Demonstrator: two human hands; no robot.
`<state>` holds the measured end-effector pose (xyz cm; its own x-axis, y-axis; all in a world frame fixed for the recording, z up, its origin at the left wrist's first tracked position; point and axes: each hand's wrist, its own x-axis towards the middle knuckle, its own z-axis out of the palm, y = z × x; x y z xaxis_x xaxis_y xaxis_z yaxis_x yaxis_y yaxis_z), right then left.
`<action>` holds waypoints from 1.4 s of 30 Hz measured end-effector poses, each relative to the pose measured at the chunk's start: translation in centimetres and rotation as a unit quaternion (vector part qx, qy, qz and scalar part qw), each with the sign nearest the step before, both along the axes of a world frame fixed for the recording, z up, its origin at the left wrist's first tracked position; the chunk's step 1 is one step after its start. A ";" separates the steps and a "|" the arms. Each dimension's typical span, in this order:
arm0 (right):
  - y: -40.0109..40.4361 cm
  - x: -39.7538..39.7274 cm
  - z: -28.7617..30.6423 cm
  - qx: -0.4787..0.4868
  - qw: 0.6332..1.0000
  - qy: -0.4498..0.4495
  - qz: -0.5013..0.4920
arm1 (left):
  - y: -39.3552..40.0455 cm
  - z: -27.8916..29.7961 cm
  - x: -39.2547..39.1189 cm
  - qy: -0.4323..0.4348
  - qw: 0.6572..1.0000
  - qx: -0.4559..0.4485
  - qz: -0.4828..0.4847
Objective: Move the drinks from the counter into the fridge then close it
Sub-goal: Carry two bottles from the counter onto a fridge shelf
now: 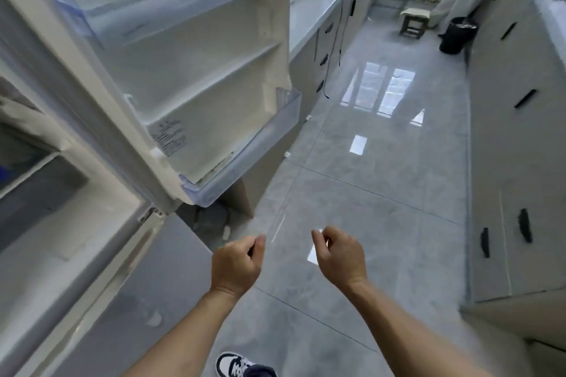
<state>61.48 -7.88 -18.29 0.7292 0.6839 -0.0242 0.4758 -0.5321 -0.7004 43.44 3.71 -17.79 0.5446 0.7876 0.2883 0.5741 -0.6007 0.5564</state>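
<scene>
Glossy grey tiled floor [382, 193]; white fridge door [196, 95] open; left hand [237, 263], right hand [340, 257] loosely curled, empty. Probably fetching drinks next.

Only text in view is a block of small grey print on the inner wall of the open fridge door [196, 95], too blurred to read.

Left hand [237, 263], right hand [338, 255]; loosely curled

Fridge [61, 193] interior blurred, cut by left edge; shoe [235, 366] cropped.
</scene>
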 end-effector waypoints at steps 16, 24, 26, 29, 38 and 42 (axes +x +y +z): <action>-16.5 10.1 -9.4 -0.227 0.916 0.256 -0.209 | -1.1 -13.1 4.0 0.260 0.837 -0.479 0.048; -17.0 13.5 -9.9 -0.235 0.860 0.317 -0.323 | 6.3 -12.9 9.9 0.226 0.821 -0.516 0.091; -16.6 14.5 -9.9 -0.231 0.849 0.325 -0.347 | 8.3 -12.3 13.0 0.195 0.824 -0.525 0.088; -15.9 16.2 -9.8 -0.232 0.843 0.321 -0.363 | 10.8 -11.7 18.0 0.147 0.820 -0.545 0.094; -10.8 28.0 -12.4 -0.264 0.848 0.347 -0.302 | 16.0 -12.4 29.8 0.080 0.814 -0.563 0.118; -6.1 37.4 -13.8 -0.289 0.861 0.336 -0.250 | 17.4 -12.6 32.4 0.076 0.806 -0.559 0.179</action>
<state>98.91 -14.03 -32.06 0.6181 0.0207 -0.7858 -0.3231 -0.9046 -0.2780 75.89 21.12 -30.44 0.1869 0.6243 -0.7584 0.7119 0.4460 0.5426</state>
